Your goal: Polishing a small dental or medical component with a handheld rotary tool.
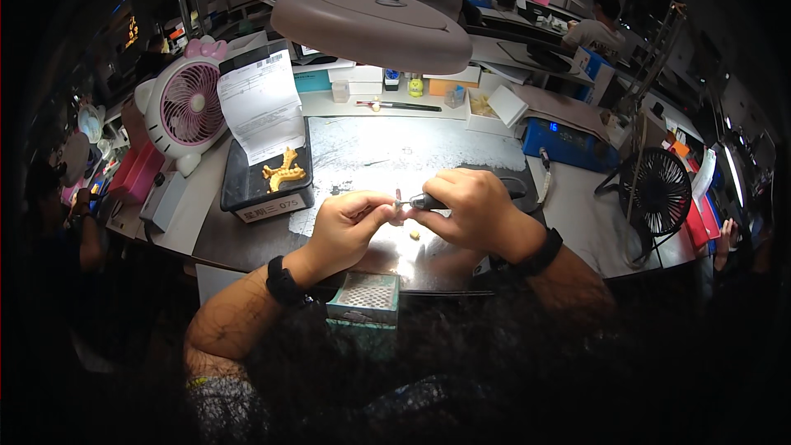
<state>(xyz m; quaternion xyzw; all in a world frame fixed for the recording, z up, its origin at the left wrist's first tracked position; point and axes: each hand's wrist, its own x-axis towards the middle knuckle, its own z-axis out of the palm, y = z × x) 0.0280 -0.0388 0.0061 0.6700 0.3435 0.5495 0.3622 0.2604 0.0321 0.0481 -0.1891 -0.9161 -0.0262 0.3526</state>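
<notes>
My left hand (354,220) is closed, thumb and fingertips pinching a small piece (399,197) too small to make out, with a reddish-brown upper end. My right hand (471,208) wraps round a dark rotary handpiece (425,201). Its thin metal tip points left and meets, or nearly meets, the small piece; I cannot tell which. Just below the hands, a small yellowish lump (414,235) rests on the brightly lit, worn bench top (354,148). To the left, yellow-orange pieces like dental casts (284,170) lie in a black tray (265,202), partly under a printed paper sheet (259,103).
A lamp head (371,25) hangs over the bench. A pink-and-white fan (194,105) stands left, a black fan (657,192) right. Behind are a blue control box (560,147), pen-like tools (400,105) and small boxes. A perforated metal box (367,291) sits at the near edge. Other people sit nearby.
</notes>
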